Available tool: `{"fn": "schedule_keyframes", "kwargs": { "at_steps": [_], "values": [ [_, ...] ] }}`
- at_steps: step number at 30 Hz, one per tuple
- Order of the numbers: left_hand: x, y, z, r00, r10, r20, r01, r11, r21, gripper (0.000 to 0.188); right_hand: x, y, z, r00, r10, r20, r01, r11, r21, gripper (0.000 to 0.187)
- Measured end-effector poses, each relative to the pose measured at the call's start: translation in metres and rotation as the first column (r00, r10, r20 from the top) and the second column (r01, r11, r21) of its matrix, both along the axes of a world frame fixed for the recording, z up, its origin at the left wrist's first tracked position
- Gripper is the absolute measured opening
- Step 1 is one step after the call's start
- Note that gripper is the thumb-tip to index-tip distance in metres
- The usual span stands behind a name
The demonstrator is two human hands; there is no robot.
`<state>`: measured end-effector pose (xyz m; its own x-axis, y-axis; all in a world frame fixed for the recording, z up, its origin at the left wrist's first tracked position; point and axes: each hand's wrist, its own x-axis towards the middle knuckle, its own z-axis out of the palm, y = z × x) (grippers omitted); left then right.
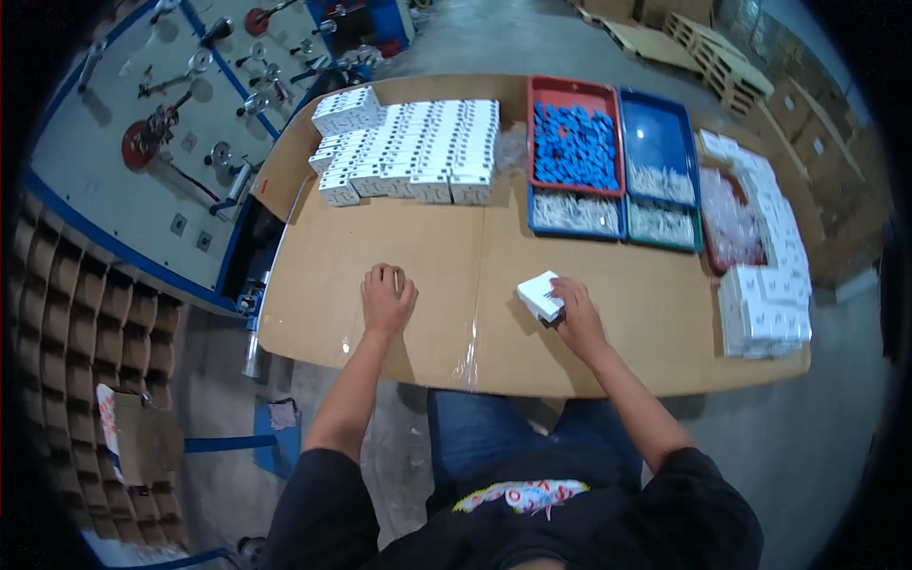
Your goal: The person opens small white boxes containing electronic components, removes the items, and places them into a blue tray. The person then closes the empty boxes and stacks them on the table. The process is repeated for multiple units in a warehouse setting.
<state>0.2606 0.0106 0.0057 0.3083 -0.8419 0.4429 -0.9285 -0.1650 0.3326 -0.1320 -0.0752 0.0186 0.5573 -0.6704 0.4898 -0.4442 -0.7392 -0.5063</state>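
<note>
the right hand (578,313) has hold of a small white box (539,296); its fingers close over the right-hand end of the box, so that the greater part of it projects to the left of the fingertips, its broad upper face exposed. the box sits askew to the table edge, with a dark shadow along its near side; whether it touches the cardboard surface (323,285) below cannot be told. the left hand (388,302) is well apart from the box, on its left, low over the same surface. its fingers are loosely bent, a gap showing between thumb and forefinger; no object is visible in its grasp, though the underside of the palm is hidden. beyond the left hand stand close-packed rows of white cartons (418,152), one block raised at the far left corner. beyond the right hand, a red tray (575,89) contains blue pieces (575,147), and a green tray (665,244) beside it contains pale, slender pieces (660,223). at the right end, stacked white packages (769,318) adjoin clear plastic bags (731,223).
</note>
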Motion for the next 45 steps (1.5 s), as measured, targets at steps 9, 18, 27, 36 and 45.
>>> {"fn": "schedule_keyframes", "kwargs": {
  "at_steps": [9,18,27,36,45],
  "values": [
    [-0.033,-0.014,-0.012,0.968,0.2,0.153,-0.232,0.944,0.233,0.032,-0.018,0.063,0.013,0.984,0.011,-0.175,0.026,0.978,0.206,0.086],
    [-0.266,0.031,-0.029,0.321,-0.232,-0.918,-0.246,0.916,-0.317,0.019,-0.014,0.046,-0.013,0.982,-0.188,0.005,0.186,0.974,0.127,0.064],
    [-0.248,0.05,0.048,-0.153,0.227,-0.962,0.397,0.906,0.151,0.073,-0.044,0.074,0.02,0.928,0.008,0.373,-0.12,0.953,0.278,0.068],
    [-0.283,0.069,0.123,-0.424,0.077,-0.902,0.335,0.939,-0.077,0.057,-0.021,0.099,0.08,0.908,0.098,0.407,-0.173,0.973,0.15,0.076],
    [-0.304,0.077,0.168,-0.472,0.036,-0.881,0.268,0.958,-0.105,0.051,-0.028,0.099,0.104,0.893,0.142,0.428,-0.139,0.99,-0.039,0.081]
  ]
}}
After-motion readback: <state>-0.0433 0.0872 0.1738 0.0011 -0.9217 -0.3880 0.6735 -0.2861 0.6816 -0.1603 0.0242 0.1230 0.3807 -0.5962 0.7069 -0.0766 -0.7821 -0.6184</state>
